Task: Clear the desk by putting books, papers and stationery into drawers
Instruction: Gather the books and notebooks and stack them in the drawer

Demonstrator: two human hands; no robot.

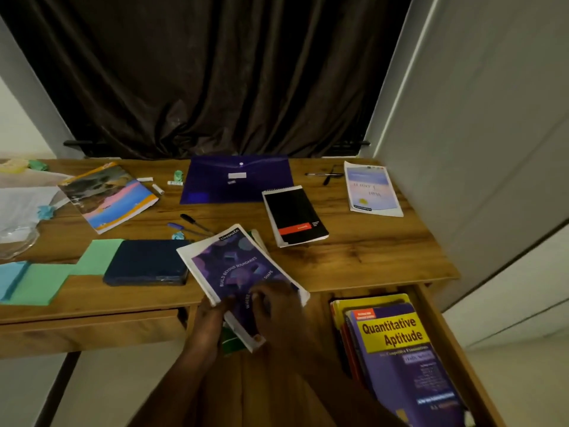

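Purple-covered white-edged notebook [243, 272] lifted at near desk edge, overhanging open wooden drawer [431, 303], likely for transfer. Left hand [212, 318] gripped under near-left edge; right hand [274, 300] pressed flat on cover, steadying green book [234, 343] beneath.

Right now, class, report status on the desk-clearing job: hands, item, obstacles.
Both hands, left and right, gripping purple softcover notebook. Wooden drawer open, purple-and-yellow textbook inside. Nothing blocking.

5 notebooks [243, 274], 1 folder [237, 180], 4 pens [195, 222], 1 case [147, 262].
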